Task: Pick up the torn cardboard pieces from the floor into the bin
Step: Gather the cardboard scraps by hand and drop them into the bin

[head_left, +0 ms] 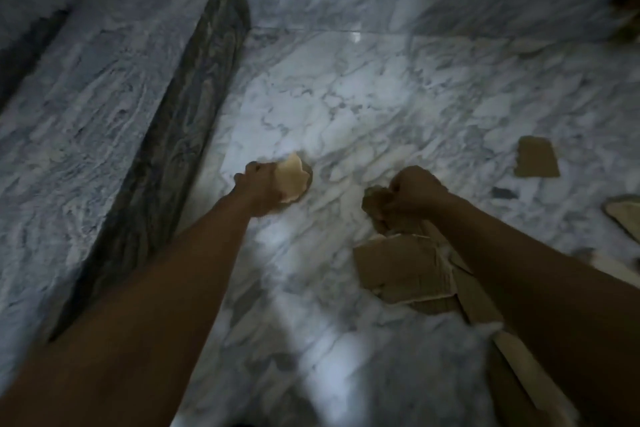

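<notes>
The marble step (pixel 104 87) runs down the left of the view, and everything else sits to the right of it on the marble floor (pixel 346 97). Closest to the step, just off its dark riser, the left hand (pixel 259 189) reaches forward with its fingers curled round a pale cardboard piece (pixel 292 177). The near edge of the piece is tucked inside the fingers. The rest of it fans out past them on the side away from the step, with a dark shadow along its far rim. Whether it still touches the floor cannot be told. Further from the step, the right hand (pixel 412 191) is balled into a tight fist on crumpled cardboard (pixel 375 206). This brown wad bulges out of the fist on the side facing the step. Below that fist and along the forearm lie flat cardboard sheets (pixel 405 274), torn at the edges and overlapping. The blur hides whether they hang from the grip or rest on the floor. Well away from the step, beyond the right hand, a rectangular cardboard piece (pixel 536 158) lies flat on the floor. A small dark scrap (pixel 504 192) lies just nearer than it, and another torn piece (pixel 623 215) is cut off by the right edge.
</notes>
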Tool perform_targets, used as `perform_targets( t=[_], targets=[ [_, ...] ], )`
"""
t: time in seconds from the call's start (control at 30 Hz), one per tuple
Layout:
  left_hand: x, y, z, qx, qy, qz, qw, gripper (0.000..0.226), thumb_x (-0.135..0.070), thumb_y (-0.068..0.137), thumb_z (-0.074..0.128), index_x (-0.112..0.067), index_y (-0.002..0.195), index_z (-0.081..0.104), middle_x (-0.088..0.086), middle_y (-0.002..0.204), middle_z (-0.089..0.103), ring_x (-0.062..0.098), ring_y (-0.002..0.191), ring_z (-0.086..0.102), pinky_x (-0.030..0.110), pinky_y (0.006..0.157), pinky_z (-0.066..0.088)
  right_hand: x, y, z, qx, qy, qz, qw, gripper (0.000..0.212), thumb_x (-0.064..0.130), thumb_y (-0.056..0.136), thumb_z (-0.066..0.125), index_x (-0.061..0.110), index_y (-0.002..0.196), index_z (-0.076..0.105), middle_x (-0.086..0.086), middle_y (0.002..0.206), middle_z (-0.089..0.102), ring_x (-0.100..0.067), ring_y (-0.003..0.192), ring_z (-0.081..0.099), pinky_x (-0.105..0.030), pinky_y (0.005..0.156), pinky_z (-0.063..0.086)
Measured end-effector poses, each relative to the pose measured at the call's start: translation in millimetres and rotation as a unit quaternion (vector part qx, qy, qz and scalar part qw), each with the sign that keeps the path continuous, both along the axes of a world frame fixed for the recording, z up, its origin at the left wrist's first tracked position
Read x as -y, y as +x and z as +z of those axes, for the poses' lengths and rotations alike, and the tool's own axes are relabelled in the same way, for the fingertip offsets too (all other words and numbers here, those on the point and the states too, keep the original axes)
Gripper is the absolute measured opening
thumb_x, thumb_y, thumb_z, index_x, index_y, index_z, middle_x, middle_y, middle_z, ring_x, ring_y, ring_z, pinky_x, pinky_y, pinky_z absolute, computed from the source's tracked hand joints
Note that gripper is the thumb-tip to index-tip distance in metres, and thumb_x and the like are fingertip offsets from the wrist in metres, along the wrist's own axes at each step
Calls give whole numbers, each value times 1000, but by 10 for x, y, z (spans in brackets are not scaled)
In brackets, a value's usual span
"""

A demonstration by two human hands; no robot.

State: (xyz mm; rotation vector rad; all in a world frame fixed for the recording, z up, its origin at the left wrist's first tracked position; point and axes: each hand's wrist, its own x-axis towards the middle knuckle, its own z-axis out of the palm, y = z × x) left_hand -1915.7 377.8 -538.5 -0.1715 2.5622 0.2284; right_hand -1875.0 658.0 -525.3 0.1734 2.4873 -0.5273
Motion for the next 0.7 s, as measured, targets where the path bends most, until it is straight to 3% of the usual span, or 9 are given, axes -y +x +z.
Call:
perform_targets(
  t=[0.1,0.2,0.27,0.37,0.43,0.47,0.57,0.63,0.7],
  targets=[
    [86,-5,-167,-52,-17,-35,998,52,-26,88,63,-11,133,44,16,136,39,39,129,35,44,100,34,34,160,-166,-38,43,8,998,42,37,82,68,14,114,56,-13,124,37,-40,115,40,-49,93,44],
    [130,-45,-191,-60,67,0,996,44,-17,81,63,-18,119,41,18,116,52,43,107,53,43,87,43,52,210,-232,-58,-1,-24,998,42,29,84,65,18,120,46,-10,110,52,-33,105,54,-46,89,42],
    [136,-87,-142,-41,116,26,992,57,-17,79,71,-17,124,36,16,114,56,40,101,59,41,78,50,48,225,-225,-62,-46,-51,996,50,24,83,67,18,124,39,-5,96,56,-26,88,56,-42,82,42],
    [107,-122,-13,7,55,-35,998,52,-26,90,67,-1,131,48,22,126,58,37,111,58,38,84,47,11,230,-144,-88,-94,-73,989,34,20,84,71,10,107,48,-5,90,58,-23,80,58,-27,62,43],
    [37,-124,125,35,70,-81,994,38,-29,92,63,0,117,63,19,114,66,32,96,62,32,73,45,-102,194,-8,-97,-110,-99,984,20,18,84,72,10,91,55,0,78,57,-15,69,59,-13,49,38],
    [-39,-119,227,45,89,-106,989,36,-31,91,63,-2,113,65,17,109,67,30,92,62,31,71,44,-189,159,79,-92,-125,-127,980,17,17,83,72,7,87,59,-2,76,61,-16,67,61,-14,51,43],
    [-446,-213,406,42,123,-220,967,52,-52,82,62,-7,109,67,13,110,66,29,91,63,37,76,51,-592,115,352,-34,-217,-221,950,18,5,84,71,-8,97,70,-24,90,72,-36,84,71,-48,76,61],
    [-866,-219,434,51,113,-301,946,48,-48,85,63,-7,111,64,10,119,56,28,95,59,40,83,51,-834,194,486,11,-216,-209,954,17,4,84,74,-9,94,71,-24,88,72,-32,79,72,-43,74,62],
    [-1285,-168,321,50,83,-382,919,45,-40,91,61,-11,125,56,12,143,36,34,118,50,44,99,44,-987,285,526,26,-140,-135,981,17,10,82,79,-6,84,71,-20,77,69,-24,66,66,-31,62,56]
  ],
)
